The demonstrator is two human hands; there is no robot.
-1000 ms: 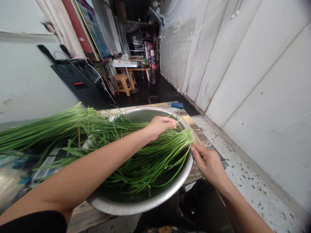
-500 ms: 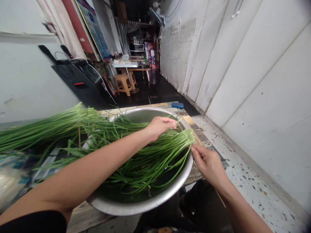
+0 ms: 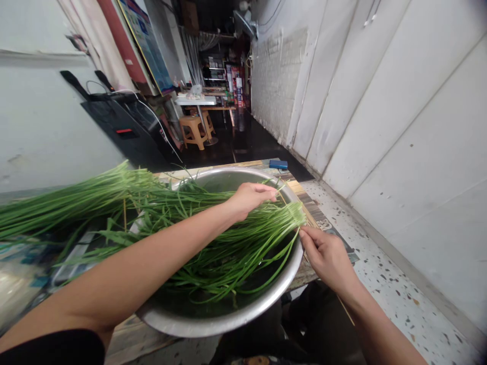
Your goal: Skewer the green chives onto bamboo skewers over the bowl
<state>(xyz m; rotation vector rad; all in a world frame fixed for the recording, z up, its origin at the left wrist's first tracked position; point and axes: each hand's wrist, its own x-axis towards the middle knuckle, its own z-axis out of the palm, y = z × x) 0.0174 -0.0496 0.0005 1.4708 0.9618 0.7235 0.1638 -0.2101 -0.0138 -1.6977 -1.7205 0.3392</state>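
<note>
A wide metal basin holds long green garlic chives, their pale cut ends gathered toward the basin's right rim. My left hand reaches across them, closed in a pinch on a thin straw-coloured strip just beyond the pale ends. At the near side of those ends, my right hand is closed, thumb against forefinger, on the same kind of strip. A loose tail of it shows below my right wrist. Where the strip passes at the bunch is mostly hidden.
More chives lie left of the basin, beside a plastic bag. A small blue box rests on the wood-patterned table behind the basin. Farther back stand stools and a white table. A white wall runs along the right.
</note>
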